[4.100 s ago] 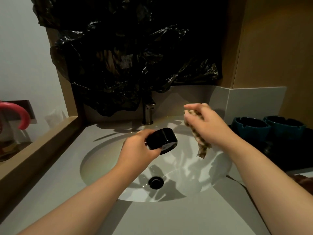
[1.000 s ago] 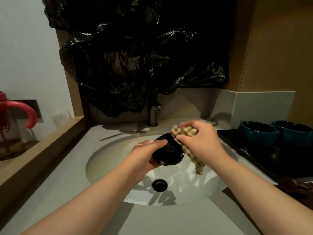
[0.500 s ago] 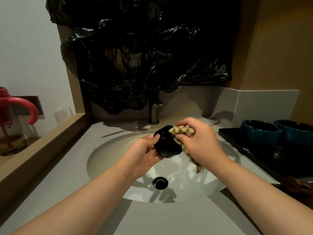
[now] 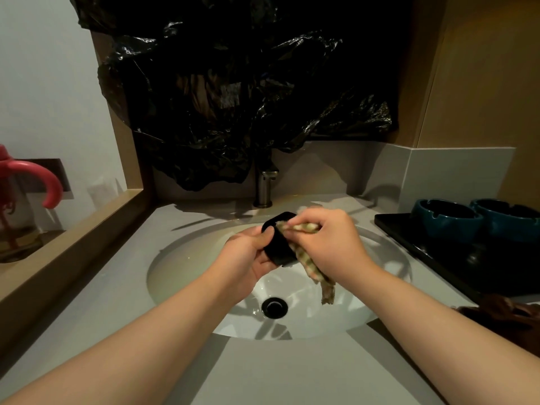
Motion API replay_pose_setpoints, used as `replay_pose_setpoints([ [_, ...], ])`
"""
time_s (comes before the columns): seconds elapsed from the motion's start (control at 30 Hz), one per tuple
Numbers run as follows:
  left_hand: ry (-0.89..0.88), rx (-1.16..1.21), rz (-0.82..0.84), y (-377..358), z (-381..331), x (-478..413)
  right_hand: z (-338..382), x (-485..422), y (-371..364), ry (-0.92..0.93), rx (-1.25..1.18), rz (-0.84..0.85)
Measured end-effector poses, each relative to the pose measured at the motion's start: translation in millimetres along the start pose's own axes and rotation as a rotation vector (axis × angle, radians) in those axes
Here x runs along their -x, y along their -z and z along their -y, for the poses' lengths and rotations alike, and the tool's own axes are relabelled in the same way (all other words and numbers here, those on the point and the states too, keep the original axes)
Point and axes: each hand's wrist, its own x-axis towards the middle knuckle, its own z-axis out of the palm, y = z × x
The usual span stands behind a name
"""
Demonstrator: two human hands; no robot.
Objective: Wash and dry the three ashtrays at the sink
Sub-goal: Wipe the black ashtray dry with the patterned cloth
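Head view: nearest, both bare forearms reach in over the grey table (image 4: pixel 292 375) toward the sink (image 4: pixel 187 258), a white oval basin w/ a black drain (image 4: pixel 274 307) at its bottom and wet glints round it. Above the basin the left hand (image 4: pixel 248 255) holds the black ashtray (image 4: pixel 277 249) tilted on edge, grip curled round it, thumb on the near side. The right hand (image 4: pixel 330 244) is just beside it, grip pinching a checked beige cloth (image 4: pixel 318 279) bunched against the ashtray's upper part. The cloth's loose end hangs over the basin, clear of the drain. Which way the ashtray's hollow faces can't be told. To the right a black tray (image 4: pixel 423 244) sits on the table w/ the first teal ashtray (image 4: pixel 444 217) and the second teal ashtray (image 4: pixel 508 220) side by side, insides dark, contents unclear. A brown object (image 4: pixel 502 314) lies near the tray's front end, too dim to ID. Behind the sink stands a metal tap (image 4: pixel 264 188), and above it a crumpled black plastic sheet (image 4: pixel 233 97) covers the wall. Far left, past a wooden ledge (image 4: pixel 73 229), is a pink-handled cup (image 4: pixel 35 176).
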Motion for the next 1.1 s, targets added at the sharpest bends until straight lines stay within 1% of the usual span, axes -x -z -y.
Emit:
replay_pose_setpoints([
  [0.07, -0.002, 0.039, -0.059, 3.7, -1.6, -1.8, -3.5, -0.5, 3.1, -0.04, 0.1, 0.114],
  [0.13, 0.009, 0.036, -0.086, 5.1, -2.2, -3.3, -9.6, -3.3, 7.2, -0.091, 0.218, 0.143],
  [0.2, 0.024, -0.018, -0.051, 1.2, -1.7, -1.4, -13.7, -8.0, 9.4, -0.132, 0.211, 0.051],
  [0.27, 0.028, -0.07, -0.008, -3.8, 0.3, -0.2, -12.6, -9.6, 7.4, -0.118, 0.143, -0.062],
  [0.33, 0.011, -0.046, 0.002, -5.6, 1.6, 0.7, -6.9, -5.9, 2.1, -0.063, 0.072, -0.07],
  [0.43, -0.008, 0.044, -0.045, -1.0, -1.0, 1.3, 1.0, 0.2, 2.2, -0.045, -0.047, 0.071],
  [0.53, 0.003, 0.08, -0.086, 2.5, -4.0, 1.9, -0.7, 0.5, 11.7, -0.093, -0.111, 0.255],
  [0.57, 0.009, 0.071, -0.096, 2.6, -4.7, 2.2, -2.6, 0.5, 13.2, -0.126, -0.118, 0.288],
  [0.6, 0.02, 0.055, -0.103, 2.0, -5.5, 2.5, -4.0, 0.5, 13.4, -0.164, -0.116, 0.289],
  [0.63, 0.032, 0.039, -0.105, 1.5, -6.1, 2.3, -4.9, 0.0, 13.1, -0.196, -0.1, 0.255],
  [0.7, 0.051, 0.019, -0.104, 0.6, -5.5, 0.5, -6.1, -4.6, 13.9, -0.206, -0.037, 0.128],
  [0.73, 0.056, 0.002, -0.108, -0.4, -5.0, 0.0, -4.7, -6.1, 15.4, -0.177, -0.018, 0.069],
  [0.8, 0.054, -0.037, -0.114, -1.5, -1.3, -2.8, -1.4, -6.7, 16.4, -0.06, 0.014, -0.017],
  [0.87, 0.049, -0.077, -0.108, -4.3, 1.8, -3.1, 1.5, -4.7, 12.3, 0.077, 0.086, -0.021],
  [0.93, 0.039, -0.087, -0.109, -6.4, 4.1, -2.7, 3.7, -1.6, 5.7, 0.16, 0.173, 0.046],
  [1.07, 0.04, 0.038, -0.14, -2.7, -1.4, -2.0, -2.6, -2.8, 9.4, 0.199, 0.326, 0.243],
  [1.1, 0.033, 0.064, -0.142, -1.0, -3.4, -2.3, -5.0, -3.5, 11.8, 0.205, 0.358, 0.257],
])
